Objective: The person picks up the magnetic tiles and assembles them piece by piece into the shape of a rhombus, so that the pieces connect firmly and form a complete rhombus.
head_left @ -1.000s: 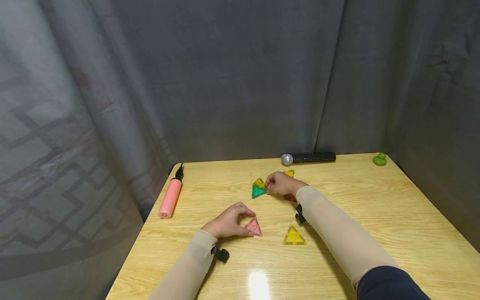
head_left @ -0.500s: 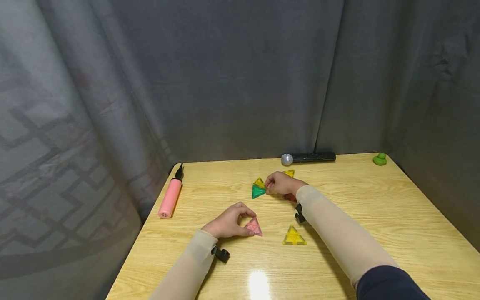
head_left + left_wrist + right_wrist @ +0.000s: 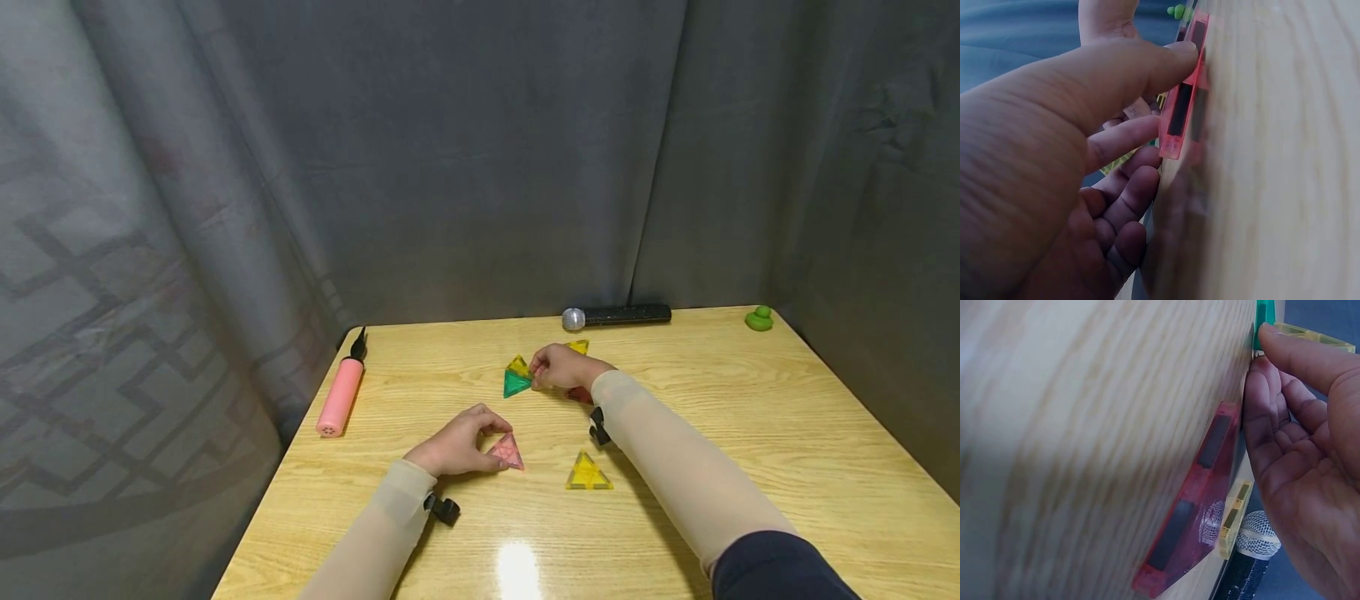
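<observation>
My left hand [image 3: 457, 443] pinches a pink triangular magnetic tile [image 3: 507, 451] by its edges, thumb on the near side and index finger on the far side. That tile lies flat, low over the wood. Farther back, my right hand [image 3: 564, 367] has its thumb and curled fingers at the right corner of a green triangular tile [image 3: 515, 383]. A yellow triangular tile [image 3: 1316, 336] rises from behind the green one; the thumb hides where they meet. Under the right wrist lies a red triangular tile [image 3: 1185, 512], mostly covered in the head view.
Another yellow triangle [image 3: 588, 473] lies in front of the right forearm. One more yellow tile [image 3: 578, 346] sits behind the right hand. A microphone [image 3: 622, 316] lies along the back edge, a pink hand pump [image 3: 342, 392] at left, a green figure [image 3: 760, 318] in the far right corner.
The pink tile has shifted very slightly away from me and turned a little in my left hand. My right hand and the other tiles look unmoved.
</observation>
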### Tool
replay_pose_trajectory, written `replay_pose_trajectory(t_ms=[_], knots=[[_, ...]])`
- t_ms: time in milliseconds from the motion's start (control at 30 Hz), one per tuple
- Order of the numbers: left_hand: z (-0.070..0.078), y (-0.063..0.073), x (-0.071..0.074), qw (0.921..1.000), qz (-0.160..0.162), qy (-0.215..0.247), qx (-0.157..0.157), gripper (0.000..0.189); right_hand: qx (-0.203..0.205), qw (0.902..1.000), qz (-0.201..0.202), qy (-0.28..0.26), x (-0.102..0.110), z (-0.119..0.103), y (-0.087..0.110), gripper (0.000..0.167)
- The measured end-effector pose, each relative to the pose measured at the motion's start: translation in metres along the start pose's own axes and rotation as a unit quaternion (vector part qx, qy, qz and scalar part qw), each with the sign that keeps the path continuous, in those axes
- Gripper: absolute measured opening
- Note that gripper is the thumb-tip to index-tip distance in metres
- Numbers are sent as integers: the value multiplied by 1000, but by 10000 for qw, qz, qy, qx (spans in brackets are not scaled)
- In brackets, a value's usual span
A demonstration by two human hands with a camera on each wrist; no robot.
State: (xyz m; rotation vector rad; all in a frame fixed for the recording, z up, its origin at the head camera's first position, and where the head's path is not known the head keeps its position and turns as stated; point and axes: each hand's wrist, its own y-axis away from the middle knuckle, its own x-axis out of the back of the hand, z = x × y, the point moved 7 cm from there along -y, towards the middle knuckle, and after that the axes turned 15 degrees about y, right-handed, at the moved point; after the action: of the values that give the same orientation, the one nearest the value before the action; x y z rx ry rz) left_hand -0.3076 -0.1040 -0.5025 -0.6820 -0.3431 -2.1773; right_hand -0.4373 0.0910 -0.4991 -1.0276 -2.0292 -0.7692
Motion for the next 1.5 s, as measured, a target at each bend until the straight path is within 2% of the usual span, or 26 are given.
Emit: replay_pose_trajectory(t_ms=[267, 533, 900, 1233, 1500], knots=[[6, -3, -1, 9997, -94, -211, -88, 59, -83, 10000, -25, -39, 2, -2, 4, 18], [6, -6, 0, 9999, -84, -126, 59, 55, -132, 9999, -26, -51, 3, -1, 4, 20], [-3, -10, 13, 9978, 501, 391, 181, 59, -77, 10000, -11, -40, 2, -6, 6, 19], [-5, -13, 24, 9960, 755, 429, 202, 58, -72, 10000, -18, 23, 4, -9, 6, 20], [-11, -16, 29, 9952, 816, 497, 226, 54, -85, 10000, -33, 7, 1, -6, 6, 20]])
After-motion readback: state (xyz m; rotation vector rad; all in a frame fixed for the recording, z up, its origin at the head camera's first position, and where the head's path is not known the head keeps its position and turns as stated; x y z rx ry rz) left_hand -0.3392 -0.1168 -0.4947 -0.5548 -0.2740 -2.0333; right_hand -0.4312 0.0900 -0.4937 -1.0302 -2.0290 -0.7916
